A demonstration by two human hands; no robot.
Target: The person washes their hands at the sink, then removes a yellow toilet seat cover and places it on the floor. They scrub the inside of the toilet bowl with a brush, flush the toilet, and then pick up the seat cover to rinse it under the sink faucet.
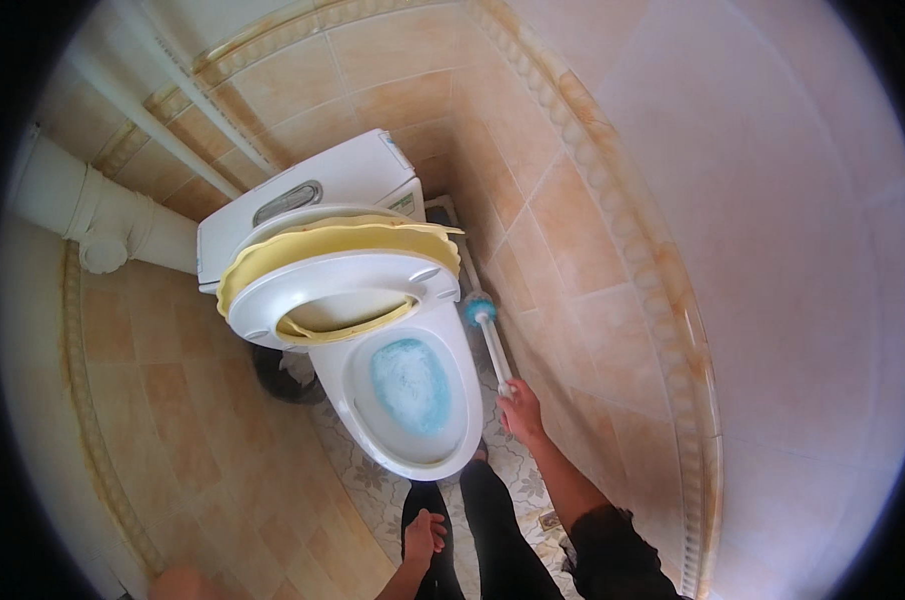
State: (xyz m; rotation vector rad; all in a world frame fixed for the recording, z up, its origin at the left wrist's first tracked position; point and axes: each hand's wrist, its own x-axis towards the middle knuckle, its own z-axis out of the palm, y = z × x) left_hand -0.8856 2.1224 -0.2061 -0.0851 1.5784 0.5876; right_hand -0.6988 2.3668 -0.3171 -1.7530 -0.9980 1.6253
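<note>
My right hand point(521, 410) grips the end of a toilet brush's white handle point(494, 349), to the right of the toilet. The brush's blue and white head point(479, 307) points away from me, beside the bowl and near the wall. In front of me stands a white toilet bowl point(452, 442) with foamy blue water point(411, 386) in it. Its white seat point(340, 271) is raised, and a yellow scalloped cover point(235, 281) shows around it. My left hand point(425, 534) hangs in front of my leg with its fingers loosely curled and nothing seen in it.
A white cistern point(310, 196) is behind the seat. A dark bin point(276, 375) with a pale wad sits to the toilet's left. Tiled walls point(572, 225) stand close on both sides. A thick white pipe point(152, 232) runs in from the left. A floor drain point(548, 520) lies near my feet.
</note>
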